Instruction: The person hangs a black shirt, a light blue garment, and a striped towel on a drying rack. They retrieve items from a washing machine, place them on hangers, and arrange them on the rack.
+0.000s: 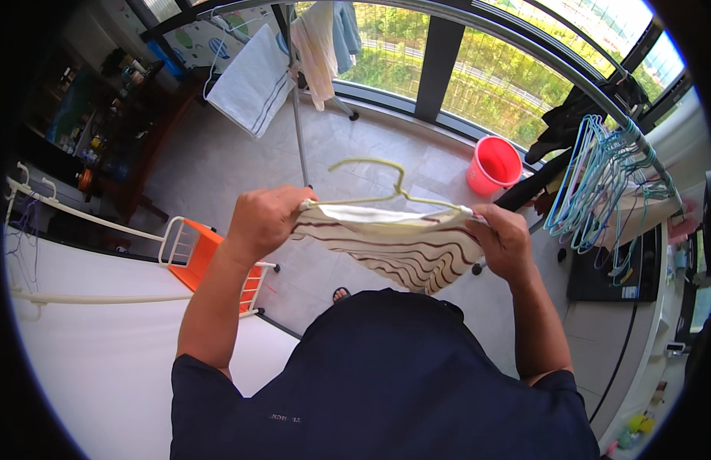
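Note:
A cream garment with dark wavy stripes point(398, 247) hangs in front of my chest on a yellow-green wire hanger point(400, 187). The hanger's hook stands up out of the white neckline and curves away to the left. My left hand point(269, 221) grips the garment at its left shoulder, near that end of the hanger. At the opposite shoulder my right hand point(505, 238) pinches the fabric between thumb and fingers. The garment's lower part drops towards the floor, partly out of sight behind my body.
A metal drying rack's top rail point(522, 43) arches overhead, with many bunched hangers point(597, 178) at its right. A white towel point(255, 80) and pastel clothes point(318, 52) hang beyond. A pink bucket point(493, 167) stands by the window; an orange-panelled cart point(200, 253) is left.

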### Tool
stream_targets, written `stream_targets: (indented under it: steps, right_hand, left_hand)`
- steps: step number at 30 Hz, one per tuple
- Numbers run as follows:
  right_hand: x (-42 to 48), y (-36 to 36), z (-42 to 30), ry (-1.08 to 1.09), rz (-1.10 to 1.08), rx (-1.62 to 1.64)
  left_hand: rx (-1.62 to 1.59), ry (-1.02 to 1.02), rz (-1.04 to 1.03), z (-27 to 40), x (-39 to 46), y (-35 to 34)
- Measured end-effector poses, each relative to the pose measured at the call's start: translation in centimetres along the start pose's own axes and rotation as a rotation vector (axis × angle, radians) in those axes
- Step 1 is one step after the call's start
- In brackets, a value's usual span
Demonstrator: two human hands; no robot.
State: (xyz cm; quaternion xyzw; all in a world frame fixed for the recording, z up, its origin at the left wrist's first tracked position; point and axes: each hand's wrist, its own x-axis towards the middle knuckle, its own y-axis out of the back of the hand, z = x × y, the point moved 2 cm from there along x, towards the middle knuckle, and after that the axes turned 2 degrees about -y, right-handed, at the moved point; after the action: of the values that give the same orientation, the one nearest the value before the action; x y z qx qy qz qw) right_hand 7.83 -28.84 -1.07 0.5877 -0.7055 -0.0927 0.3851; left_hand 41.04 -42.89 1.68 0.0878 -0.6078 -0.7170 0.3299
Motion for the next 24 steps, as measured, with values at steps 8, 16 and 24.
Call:
stream_targets:
  steps: [8,16,24]
  right_hand:
    - [1.0,1.8,-1.1,0.461,0.371,-0.471]
    - [-1.3,-5.8,4.3,0.145,-0.115,-0.339]
    - [1.9,-10.5,0.6,-0.254,-0.115,0.090]
  left_hand:
    - [0.070,-0.400,0.656,-0.7,-0.8,1.1]
    - [-0.091,0.054,0.194,-9.4,-1.6,-10.0]
    - [-0.100,0.133,0.266,-10.5,-3.0,-9.2]
